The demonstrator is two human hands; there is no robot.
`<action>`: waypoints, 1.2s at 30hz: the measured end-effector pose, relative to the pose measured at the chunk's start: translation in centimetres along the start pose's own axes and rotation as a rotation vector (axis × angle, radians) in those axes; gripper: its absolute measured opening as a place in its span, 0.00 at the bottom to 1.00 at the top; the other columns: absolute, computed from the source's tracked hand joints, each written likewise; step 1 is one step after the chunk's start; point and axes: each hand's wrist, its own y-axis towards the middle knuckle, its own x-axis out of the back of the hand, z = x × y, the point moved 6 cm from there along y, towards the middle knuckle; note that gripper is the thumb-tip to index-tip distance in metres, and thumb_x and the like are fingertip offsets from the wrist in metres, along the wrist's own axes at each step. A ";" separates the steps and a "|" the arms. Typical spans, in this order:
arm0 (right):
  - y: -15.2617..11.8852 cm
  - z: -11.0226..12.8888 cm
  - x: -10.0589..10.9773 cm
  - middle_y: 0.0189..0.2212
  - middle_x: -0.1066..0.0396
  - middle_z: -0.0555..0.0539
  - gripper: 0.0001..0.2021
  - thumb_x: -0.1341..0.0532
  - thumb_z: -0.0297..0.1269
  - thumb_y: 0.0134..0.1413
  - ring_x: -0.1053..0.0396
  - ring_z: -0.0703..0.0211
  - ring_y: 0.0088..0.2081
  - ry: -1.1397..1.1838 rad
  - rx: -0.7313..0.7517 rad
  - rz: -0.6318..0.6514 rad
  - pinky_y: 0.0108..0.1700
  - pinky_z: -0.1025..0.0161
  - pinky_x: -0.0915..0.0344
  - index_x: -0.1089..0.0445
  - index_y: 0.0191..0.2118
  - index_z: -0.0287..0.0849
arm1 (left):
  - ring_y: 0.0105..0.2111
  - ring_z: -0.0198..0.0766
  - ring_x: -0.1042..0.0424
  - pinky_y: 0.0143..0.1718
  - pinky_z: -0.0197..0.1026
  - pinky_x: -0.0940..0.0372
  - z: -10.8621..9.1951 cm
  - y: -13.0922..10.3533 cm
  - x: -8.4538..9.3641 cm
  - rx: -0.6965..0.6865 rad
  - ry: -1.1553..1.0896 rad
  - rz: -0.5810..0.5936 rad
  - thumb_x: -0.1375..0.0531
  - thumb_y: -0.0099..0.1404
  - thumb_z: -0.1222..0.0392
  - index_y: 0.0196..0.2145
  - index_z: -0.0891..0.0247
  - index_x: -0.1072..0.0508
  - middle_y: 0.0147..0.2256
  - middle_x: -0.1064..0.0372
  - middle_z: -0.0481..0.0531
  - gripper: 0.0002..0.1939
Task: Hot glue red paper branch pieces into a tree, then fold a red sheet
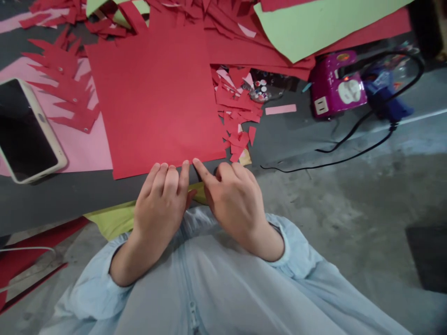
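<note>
A large sheet of red paper lies flat on the dark table, its near edge close to the table's front. My left hand is at that edge, fingers stretched forward and fingertips touching the paper; its thumb points right, off the sheet. Beside it, my right hand stretches its index finger to the same edge, close to the left index fingertip. The other right fingers are bent, and the right thumb is hidden. Neither hand grips the sheet. Left of it, red spiky cut-outs lie on pink paper.
A phone lies at the left. Red paper scraps sit right of the sheet, near a small pink strip. Farther right are a purple power adapter and a blue glue gun with black cable. Green paper lies behind.
</note>
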 end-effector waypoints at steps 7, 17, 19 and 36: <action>-0.9 -2.3 0.8 0.27 0.34 0.43 0.21 0.45 0.29 0.60 0.42 0.52 0.32 -0.049 -0.096 -0.048 0.35 0.56 0.42 0.28 0.57 0.41 | 0.52 0.47 0.29 0.59 0.50 0.34 -0.7 0.1 0.3 -0.008 0.123 -0.018 0.44 0.72 0.54 0.61 0.64 0.35 0.47 0.30 0.59 0.23; -1.4 -2.5 0.8 0.26 0.33 0.43 0.21 0.49 0.32 0.63 0.41 0.53 0.31 -0.100 -0.044 -0.074 0.35 0.57 0.41 0.28 0.56 0.34 | 0.48 0.45 0.30 0.59 0.53 0.36 -2.1 0.8 -0.1 0.089 0.099 -0.061 0.49 0.72 0.41 0.64 0.56 0.38 0.46 0.31 0.56 0.28; -1.4 -2.4 0.9 0.26 0.33 0.43 0.20 0.48 0.33 0.64 0.41 0.54 0.30 -0.121 -0.028 -0.078 0.35 0.58 0.41 0.27 0.55 0.33 | 0.48 0.46 0.30 0.59 0.52 0.38 -1.8 0.6 -0.1 0.104 0.087 -0.083 0.48 0.71 0.40 0.62 0.57 0.35 0.46 0.31 0.55 0.29; -1.4 -2.2 1.4 0.23 0.34 0.46 0.20 0.49 0.33 0.64 0.42 0.55 0.28 -0.175 0.037 -0.125 0.31 0.60 0.45 0.24 0.52 0.33 | 0.43 0.47 0.27 0.48 0.48 0.38 4.4 -5.0 0.7 0.210 0.112 -0.144 0.46 0.71 0.45 0.55 0.76 0.32 0.43 0.26 0.63 0.29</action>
